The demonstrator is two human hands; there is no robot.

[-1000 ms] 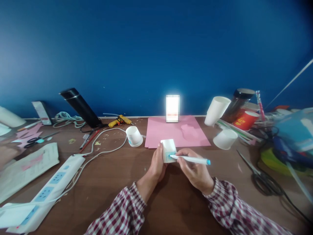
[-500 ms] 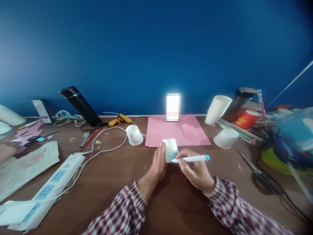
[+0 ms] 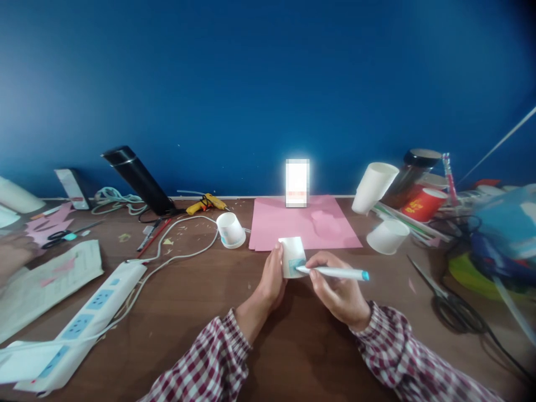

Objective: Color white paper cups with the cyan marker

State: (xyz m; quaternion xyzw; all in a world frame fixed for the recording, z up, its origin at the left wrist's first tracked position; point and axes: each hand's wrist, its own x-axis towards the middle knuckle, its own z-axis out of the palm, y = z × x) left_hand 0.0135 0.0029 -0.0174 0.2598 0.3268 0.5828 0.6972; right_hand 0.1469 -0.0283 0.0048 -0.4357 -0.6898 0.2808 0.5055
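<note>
"Blue wall point(image 3: 268, 84) across the back. What lies below it?"

"Brown tabletop point(image 3: 196, 301), with pink sheets point(image 3: 288, 229) flat near the wall. My hands are over the table, just on my side of the sheets."

"What are they doing?"

"My left hand point(image 3: 272, 282) is partly curled, thumb along the left side of a small white piece point(image 3: 292, 249), perhaps a paper cup. My right hand point(image 3: 337, 296) is pinched closed around a white marker point(image 3: 341, 273)."

"Which way do those point?"

"The white piece's long axis runs away from me, far end leaning slightly left. The marker lies crosswise, nearly level: tip leftward at the piece, blue end rightward."

"And how is it done well?"

"I'd say a steady left grip that doesn't dent the wall, and light, overlapping strokes outward from the blue patch point(image 3: 294, 264), fingers clear of any wet ink."
</note>
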